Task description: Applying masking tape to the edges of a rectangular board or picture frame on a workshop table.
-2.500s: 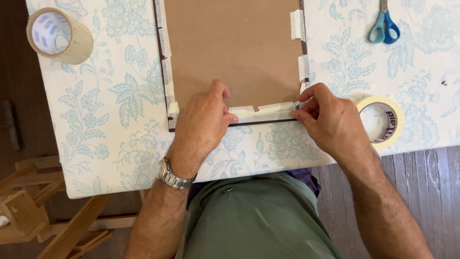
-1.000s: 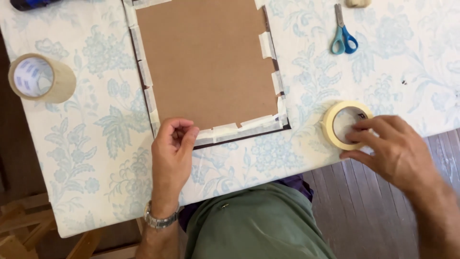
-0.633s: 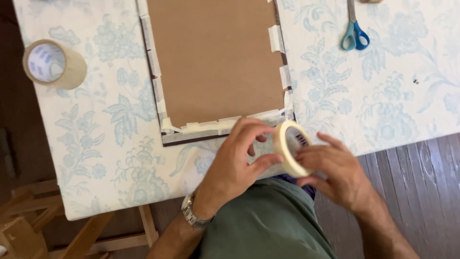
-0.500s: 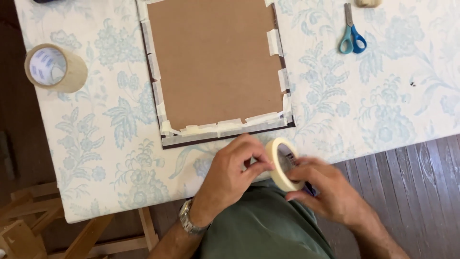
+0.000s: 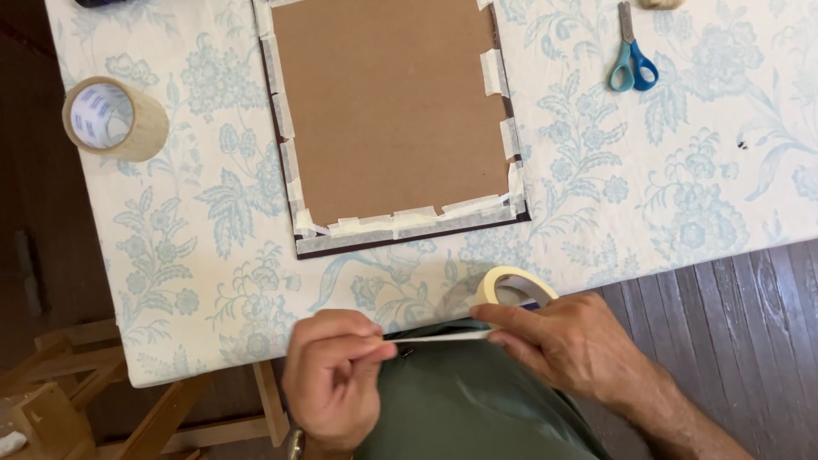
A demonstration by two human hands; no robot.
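The right hand (image 5: 569, 341) grips the masking tape roll (image 5: 509, 288) while the left hand (image 5: 334, 375) pinches its pulled strip (image 5: 436, 336), stretched sideways between them, nearer than the taped frame back (image 5: 388, 111).

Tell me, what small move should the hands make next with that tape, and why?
Probably tear the strip free of the roll. The left hand pinches its loose end, the right hand grips the roll, and the strip is stretched taut between them. The frame shows bare gaps between tape pieces along its right edge, so a fresh piece seems wanted there.
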